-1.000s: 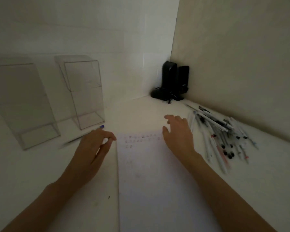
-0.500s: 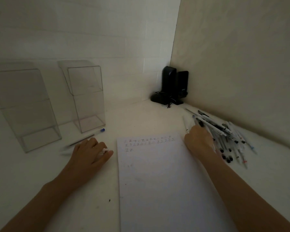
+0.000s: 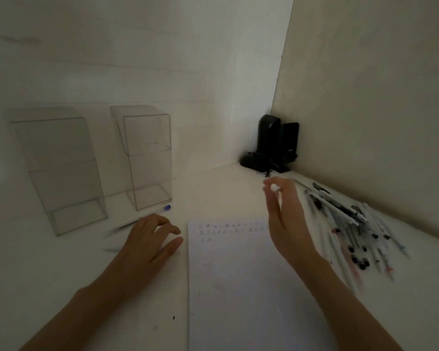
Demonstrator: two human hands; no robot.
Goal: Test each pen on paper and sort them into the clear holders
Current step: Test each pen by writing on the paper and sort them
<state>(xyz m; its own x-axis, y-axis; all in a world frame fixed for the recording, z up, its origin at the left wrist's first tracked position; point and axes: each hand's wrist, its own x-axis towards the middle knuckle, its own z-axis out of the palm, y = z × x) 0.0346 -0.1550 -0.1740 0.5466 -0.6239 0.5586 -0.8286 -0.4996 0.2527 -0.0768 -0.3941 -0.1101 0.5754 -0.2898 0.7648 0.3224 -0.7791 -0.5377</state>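
Observation:
A white sheet of paper (image 3: 238, 287) with a few rows of test scribbles at its top lies in front of me. My right hand (image 3: 287, 224) is lifted above its upper right corner and pinches a white pen (image 3: 274, 188), which is blurred and seen end-on, between thumb and fingertips. A pile of several pens (image 3: 345, 224) lies to its right. My left hand (image 3: 147, 239) rests on the table left of the paper, fingers loosely curled, holding nothing. A blue-capped pen (image 3: 166, 207) lies just beyond it. Two clear holders (image 3: 61, 173) (image 3: 150, 160) stand behind.
Black speakers with a cable (image 3: 274, 143) stand in the back corner where the two walls meet. Another pale pen (image 3: 110, 249) lies on the table left of my left hand. A small dark speck (image 3: 173, 317) marks the table near the paper's edge.
My right hand reached into the pen pile, then rose and came back left with a pen pinched in it. My left hand let go of the blue-capped pen and settled on the table.

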